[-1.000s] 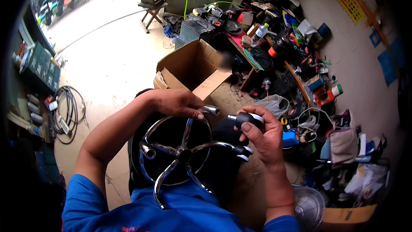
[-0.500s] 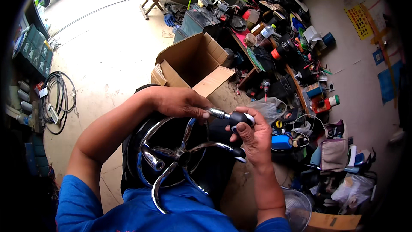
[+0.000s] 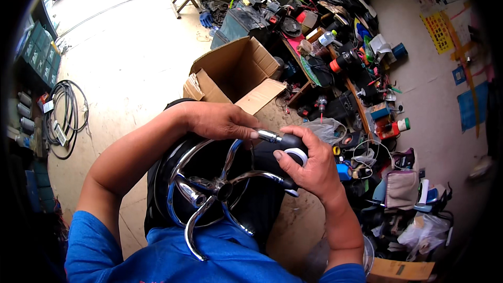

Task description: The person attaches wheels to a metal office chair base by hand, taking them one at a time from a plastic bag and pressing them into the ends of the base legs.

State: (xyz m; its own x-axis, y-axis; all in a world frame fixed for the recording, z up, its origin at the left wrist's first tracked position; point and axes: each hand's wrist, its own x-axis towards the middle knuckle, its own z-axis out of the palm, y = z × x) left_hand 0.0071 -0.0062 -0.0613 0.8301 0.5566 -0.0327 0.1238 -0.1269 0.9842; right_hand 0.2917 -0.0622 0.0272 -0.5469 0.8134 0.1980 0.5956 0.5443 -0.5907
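Just right of the chrome base, the right hand clenched a caster; its stem pointed left into the left hand's pinching fingers.

Sunlit concrete floor; open cardboard box; cluttered workbench against pale wall.

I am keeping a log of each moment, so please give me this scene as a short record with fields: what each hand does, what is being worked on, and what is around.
left hand: left hand rests on the rim of the chrome chair base, fingertips at a short metal stem
right hand: right hand grips a black caster wheel at the end of one arm of the base
base position: lying on the person's lap, spokes up
behind: open cardboard box on the concrete floor
right side: cluttered low shelf of tools and bottles
left side: coiled cable
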